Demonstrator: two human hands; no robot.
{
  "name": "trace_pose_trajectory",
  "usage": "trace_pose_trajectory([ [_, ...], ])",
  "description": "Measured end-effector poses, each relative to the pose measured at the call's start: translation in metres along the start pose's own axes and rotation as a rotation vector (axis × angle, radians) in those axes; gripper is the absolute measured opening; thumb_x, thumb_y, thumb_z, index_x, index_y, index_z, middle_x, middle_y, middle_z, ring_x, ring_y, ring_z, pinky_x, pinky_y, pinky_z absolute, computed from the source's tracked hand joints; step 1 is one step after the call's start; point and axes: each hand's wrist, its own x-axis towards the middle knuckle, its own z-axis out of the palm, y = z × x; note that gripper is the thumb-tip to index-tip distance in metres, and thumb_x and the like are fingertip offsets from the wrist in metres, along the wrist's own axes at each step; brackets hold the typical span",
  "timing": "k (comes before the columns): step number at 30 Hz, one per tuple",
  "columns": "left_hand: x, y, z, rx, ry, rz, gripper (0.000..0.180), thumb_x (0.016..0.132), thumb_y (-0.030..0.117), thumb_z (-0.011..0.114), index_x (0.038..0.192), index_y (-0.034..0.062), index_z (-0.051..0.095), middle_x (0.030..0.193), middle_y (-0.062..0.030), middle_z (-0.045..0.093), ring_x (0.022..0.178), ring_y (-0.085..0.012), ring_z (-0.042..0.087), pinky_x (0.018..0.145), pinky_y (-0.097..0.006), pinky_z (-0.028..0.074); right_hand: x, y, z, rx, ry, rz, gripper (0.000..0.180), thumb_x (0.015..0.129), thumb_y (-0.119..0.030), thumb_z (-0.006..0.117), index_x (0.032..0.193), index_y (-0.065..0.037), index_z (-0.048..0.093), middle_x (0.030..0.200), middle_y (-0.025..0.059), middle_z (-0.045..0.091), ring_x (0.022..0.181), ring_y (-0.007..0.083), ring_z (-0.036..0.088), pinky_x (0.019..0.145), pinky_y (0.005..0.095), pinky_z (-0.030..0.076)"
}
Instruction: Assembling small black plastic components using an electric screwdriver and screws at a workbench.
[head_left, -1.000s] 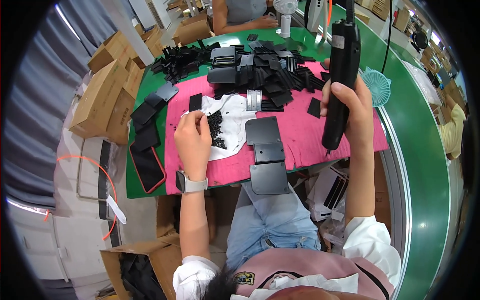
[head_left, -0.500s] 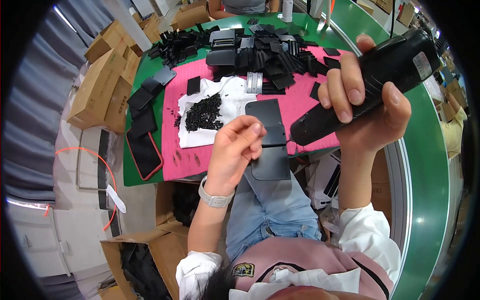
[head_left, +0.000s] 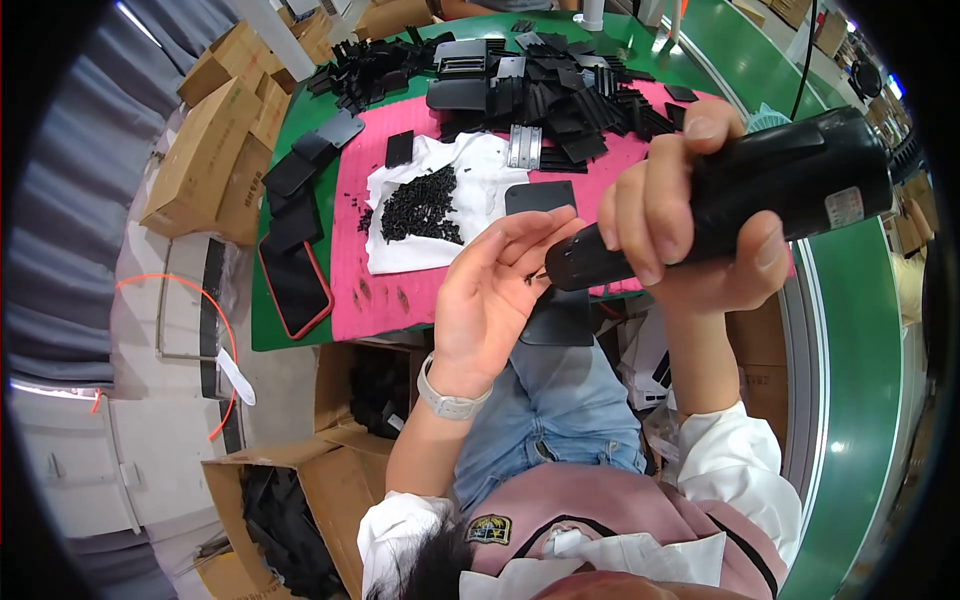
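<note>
My right hand (head_left: pixel 665 225) grips a black electric screwdriver (head_left: pixel 800 170), tilted with its tip toward my left palm. The palm of my left hand (head_left: pixel 480 300) is turned up and cupped, fingers stretched, holding a few tiny dark pieces that look like screws (head_left: pixel 532 278) beside the driver's tip. Below both hands lies a flat black plate (head_left: pixel 558 322) at the table edge, partly hidden; another dark plate (head_left: pixel 540 197) shows just beyond my left fingers. A heap of small black screws (head_left: pixel 422 205) rests on a white cloth (head_left: pixel 400 260).
The cloth lies on a pink mat (head_left: pixel 375 320) over a green table (head_left: pixel 275 335). Black parts (head_left: pixel 540 105) are piled at the back, near silver metal pieces (head_left: pixel 524 147). A red-edged phone (head_left: pixel 296 285) lies left. Cardboard boxes (head_left: pixel 200 150) stand beside the table.
My left hand has turned from closed fingers to a raised, cupped palm. The screwdriver has come left and its tip has met that palm. The view has shifted slightly.
</note>
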Motion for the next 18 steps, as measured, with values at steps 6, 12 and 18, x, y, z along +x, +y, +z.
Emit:
trace_pose_trajectory([
  [6, -0.002, 0.003, 0.001, 0.100, -0.034, -0.002, 0.035, 0.095, 0.020, 0.038, 0.114, -0.0062, 0.052, 0.123, -0.0224, 0.054, 0.111, -0.0254, 0.055, 0.094, -0.036, 0.043, -0.002, 0.007, 0.004, -0.008, 0.017, 0.022, 0.052, 0.084, -0.044, 0.058, 0.116, -0.007, 0.039, 0.064, -0.0006, 0.047, 0.046, 0.0106, 0.047, 0.058, 0.0281, 0.042],
  [12, -0.001, 0.004, -0.006, 0.230, -0.011, -0.017, 0.030, 0.094, 0.016, 0.045, 0.114, -0.0053, 0.052, 0.112, -0.0167, 0.059, 0.104, -0.0201, 0.058, 0.086, -0.031, 0.046, 0.003, 0.008, -0.002, 0.142, 0.046, -0.121, 0.047, 0.084, -0.039, 0.055, 0.113, -0.005, 0.041, 0.059, 0.0057, 0.046, 0.043, 0.0145, 0.043, 0.046, 0.0277, 0.037],
  [18, -0.009, 0.005, -0.016, 0.529, 0.061, -0.032, 0.024, 0.090, 0.014, 0.057, 0.106, -0.0044, 0.059, 0.091, -0.0128, 0.066, 0.077, -0.0174, 0.065, 0.067, -0.026, 0.051, 0.003, 0.004, -0.008, 0.116, 0.067, -0.163, 0.045, 0.087, -0.043, 0.051, 0.115, -0.008, 0.045, 0.059, 0.0028, 0.046, 0.043, 0.0142, 0.044, 0.051, 0.0309, 0.039],
])
